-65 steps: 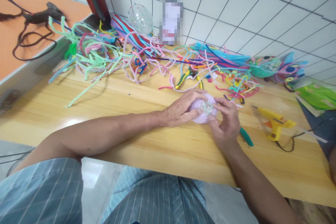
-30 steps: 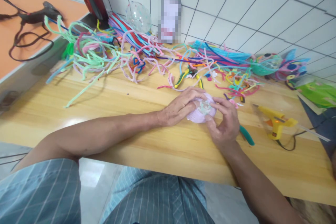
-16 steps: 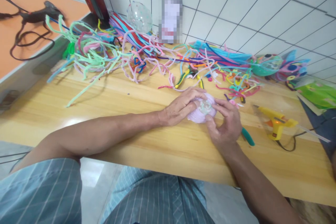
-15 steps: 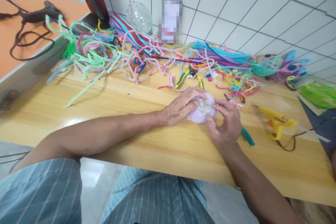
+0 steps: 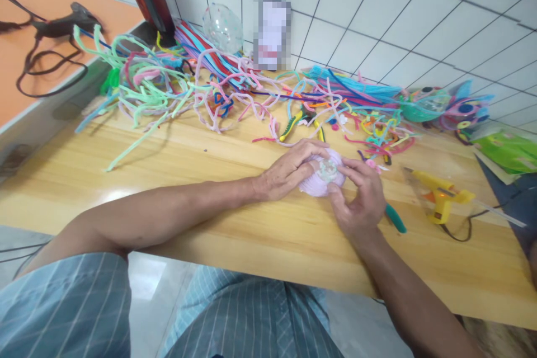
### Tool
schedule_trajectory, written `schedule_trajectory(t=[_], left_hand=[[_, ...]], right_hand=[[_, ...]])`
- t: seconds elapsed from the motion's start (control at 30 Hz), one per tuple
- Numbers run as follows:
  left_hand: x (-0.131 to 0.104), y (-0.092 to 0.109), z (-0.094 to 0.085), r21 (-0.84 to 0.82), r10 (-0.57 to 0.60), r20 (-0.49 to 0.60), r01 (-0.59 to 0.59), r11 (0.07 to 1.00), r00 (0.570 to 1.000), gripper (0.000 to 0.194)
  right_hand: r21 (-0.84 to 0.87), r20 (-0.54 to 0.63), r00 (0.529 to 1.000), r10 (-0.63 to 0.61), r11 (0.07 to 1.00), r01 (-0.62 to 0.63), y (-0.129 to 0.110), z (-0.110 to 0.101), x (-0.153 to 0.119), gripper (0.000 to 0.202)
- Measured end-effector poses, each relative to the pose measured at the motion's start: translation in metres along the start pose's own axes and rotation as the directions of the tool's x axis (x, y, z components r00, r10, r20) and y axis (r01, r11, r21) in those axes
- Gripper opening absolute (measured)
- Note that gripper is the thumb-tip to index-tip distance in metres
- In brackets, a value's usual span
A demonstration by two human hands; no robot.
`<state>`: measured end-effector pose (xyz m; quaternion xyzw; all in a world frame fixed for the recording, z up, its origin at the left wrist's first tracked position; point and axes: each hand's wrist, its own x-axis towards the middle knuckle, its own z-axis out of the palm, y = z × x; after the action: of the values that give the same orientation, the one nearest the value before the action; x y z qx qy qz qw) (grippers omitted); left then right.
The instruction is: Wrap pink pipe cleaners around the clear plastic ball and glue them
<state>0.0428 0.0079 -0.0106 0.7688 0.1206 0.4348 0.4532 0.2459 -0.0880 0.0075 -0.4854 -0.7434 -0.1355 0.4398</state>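
Note:
Between both hands, low over the wooden table point(image 5: 168, 201), is a round lilac dome point(image 5: 314, 185) wound in fuzzy pipe cleaner, with a clear, spotted patch at its middle. My left hand point(image 5: 287, 173) wraps its left side, thumb on top and fingers along the far edge. From the right, my right hand point(image 5: 361, 190) pinches the rim, its thumb at the near side and its fingertips at the far side. The dome's underside is hidden. A teal tool handle point(image 5: 395, 218) sticks out beside my right hand, the rest of it covered by the hand.
Loose pipe cleaners point(image 5: 146, 89) tangle along the back, around yellow-handled pliers point(image 5: 293, 125). A clear spotted bowl point(image 5: 223, 28) and a blurred phone point(image 5: 272, 33) lean near the tiled wall. At right lie a yellow glue gun point(image 5: 440, 196), fish-like figures point(image 5: 465, 109) and a green packet point(image 5: 507, 151).

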Motion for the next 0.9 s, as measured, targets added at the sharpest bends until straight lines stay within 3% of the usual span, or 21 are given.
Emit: schedule_trajectory(t=[0.9], left_hand=[[0.001, 0.0019, 0.0003, -0.035, -0.056, -0.011, 0.056, 0.998, 0.998, 0.035]], right_hand=[[0.014, 0.025, 1.0, -0.012, 1.0, 0.011, 0.0008, -0.0002, -0.0005, 0.041]])
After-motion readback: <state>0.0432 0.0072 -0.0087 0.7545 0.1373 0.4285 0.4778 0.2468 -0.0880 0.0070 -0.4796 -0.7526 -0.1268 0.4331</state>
